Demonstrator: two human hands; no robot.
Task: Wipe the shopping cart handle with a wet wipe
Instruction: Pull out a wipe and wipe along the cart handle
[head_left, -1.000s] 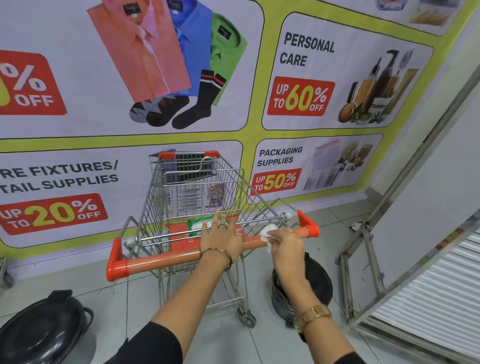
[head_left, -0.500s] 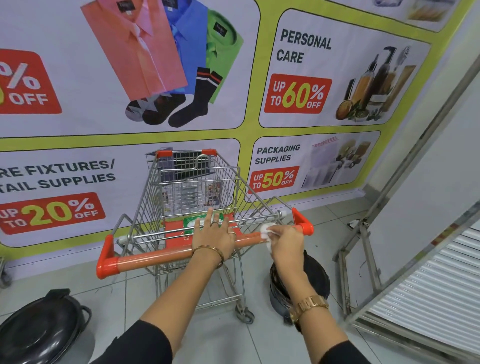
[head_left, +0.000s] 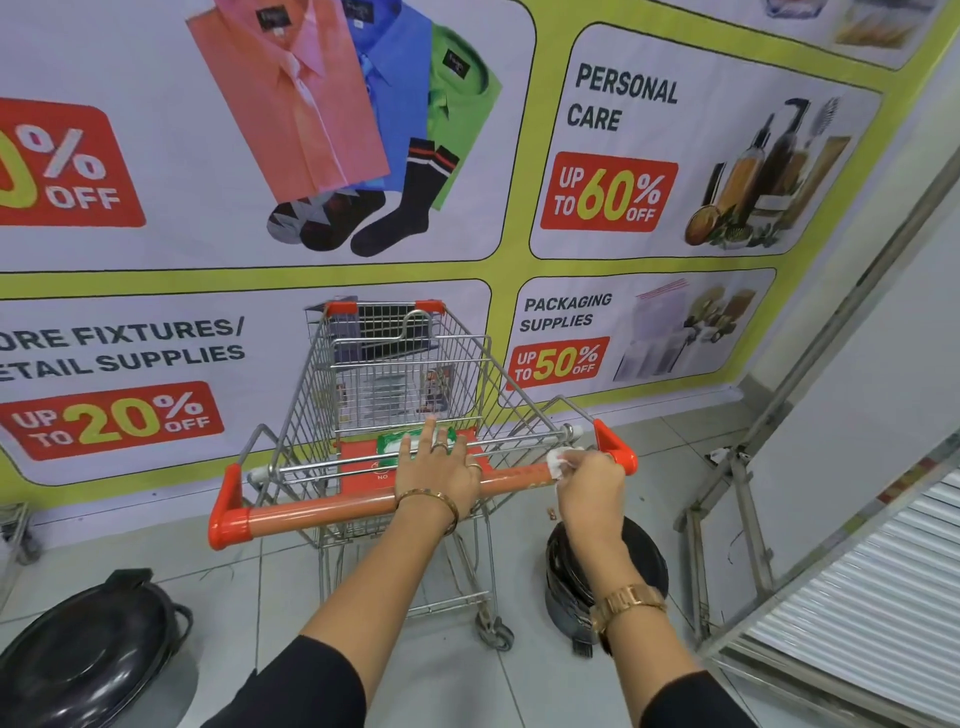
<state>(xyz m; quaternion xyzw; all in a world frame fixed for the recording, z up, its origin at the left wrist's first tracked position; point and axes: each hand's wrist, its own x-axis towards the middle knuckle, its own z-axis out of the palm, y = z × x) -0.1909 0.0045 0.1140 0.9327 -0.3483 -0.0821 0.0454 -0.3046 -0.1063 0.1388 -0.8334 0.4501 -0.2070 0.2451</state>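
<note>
A wire shopping cart (head_left: 395, 374) stands in front of me with an orange handle (head_left: 322, 512) running left to right. My left hand (head_left: 441, 475) rests on the middle of the handle, fingers spread forward over it. My right hand (head_left: 589, 486) is closed around the handle near its right end and presses a crumpled white wet wipe (head_left: 557, 461) against the bar. A green wipes packet (head_left: 410, 441) lies on the red child-seat flap behind the handle, partly hidden by my left hand.
A printed sale banner (head_left: 623, 156) covers the wall behind the cart. A black lidded bin (head_left: 78, 660) sits on the floor at lower left, another black bin (head_left: 639, 561) under my right hand. A metal frame (head_left: 737, 499) and a white shutter (head_left: 883, 587) stand to the right.
My right hand has slid the wipe rightward along the handle toward its red end cap. The left hand has kept its place on the handle.
</note>
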